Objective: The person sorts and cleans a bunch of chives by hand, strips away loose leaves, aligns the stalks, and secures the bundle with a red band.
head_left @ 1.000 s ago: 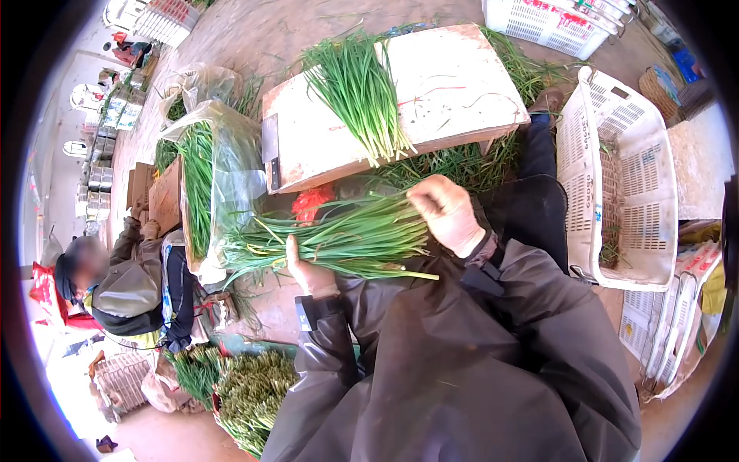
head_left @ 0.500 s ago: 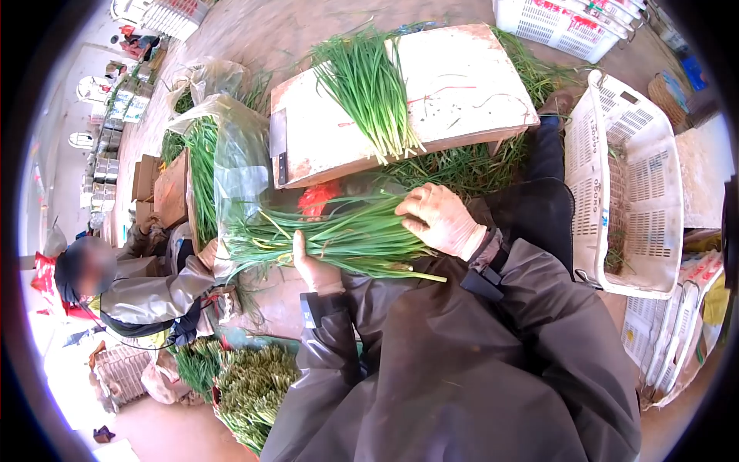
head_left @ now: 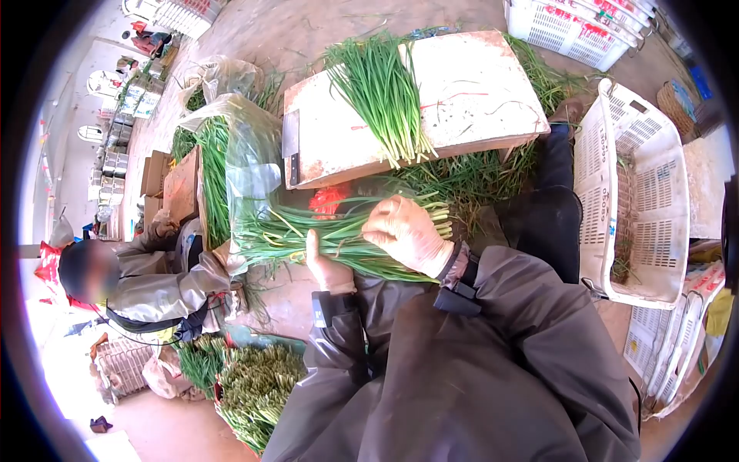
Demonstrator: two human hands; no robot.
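Observation:
A long bundle of green stalks lies across my lap, leafy ends to the left and pale ends to the right. My left hand is wrapped round its underside with the thumb up. Over the bundle's right half is my right hand, its fingers curled together at the stalks; what they pinch is too small to tell. Beyond them, a second bunch of green stalks rests on a white board. A blade with a dark handle lies at the board's left edge.
A white crate stands at the right, with more crates behind. Plastic bags with greens are left of the board. A co-worker sits at the left. Below them is a pile of cut stalks. Loose greens lie under the board.
My right hand has moved left along the bundle, and its fingers are more curled. The pale stalk ends now show beyond it. The whole view has shifted slightly.

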